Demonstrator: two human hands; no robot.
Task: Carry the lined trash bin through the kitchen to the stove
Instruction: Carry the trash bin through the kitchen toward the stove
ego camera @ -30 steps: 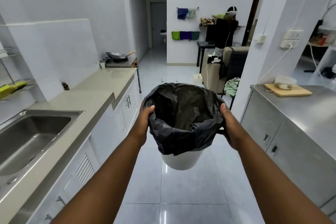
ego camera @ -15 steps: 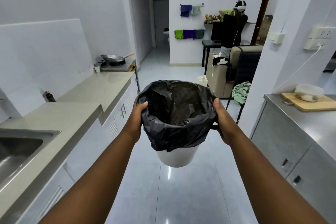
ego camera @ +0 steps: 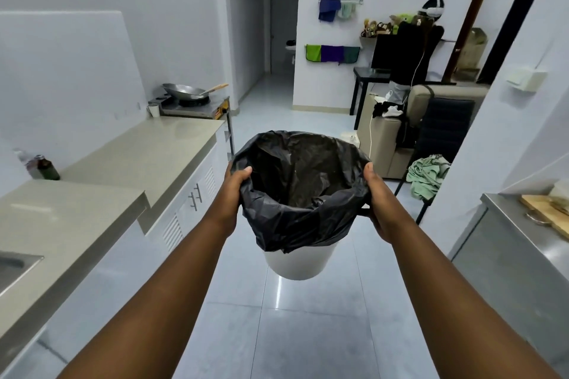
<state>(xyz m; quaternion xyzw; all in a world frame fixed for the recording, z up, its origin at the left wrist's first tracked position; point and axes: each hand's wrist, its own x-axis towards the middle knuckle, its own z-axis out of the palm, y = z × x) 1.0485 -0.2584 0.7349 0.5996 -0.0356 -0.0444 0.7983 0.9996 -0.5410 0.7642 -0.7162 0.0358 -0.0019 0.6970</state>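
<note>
A white trash bin [ego camera: 297,264] lined with a black plastic bag [ego camera: 303,194] hangs in the air at the centre of the view, above the tiled floor. My left hand [ego camera: 235,191] grips its left rim and my right hand [ego camera: 380,203] grips its right rim, thumbs over the bag's edge. The bag looks empty inside. The stove [ego camera: 197,108] stands at the far end of the left counter, with a metal wok [ego camera: 186,91] on its burner, ahead and left of the bin.
A beige counter [ego camera: 135,160] with white cabinets runs along the left, a sink corner [ego camera: 15,264] at its near end and dark bottles [ego camera: 46,168] by the wall. A steel cabinet [ego camera: 523,249] with a cutting board stands right. A sofa [ego camera: 400,132], chair and person are ahead.
The view has advanced down the aisle with the bin still held in both hands. The sink has slid almost out at the lower left and the stove is closer.
</note>
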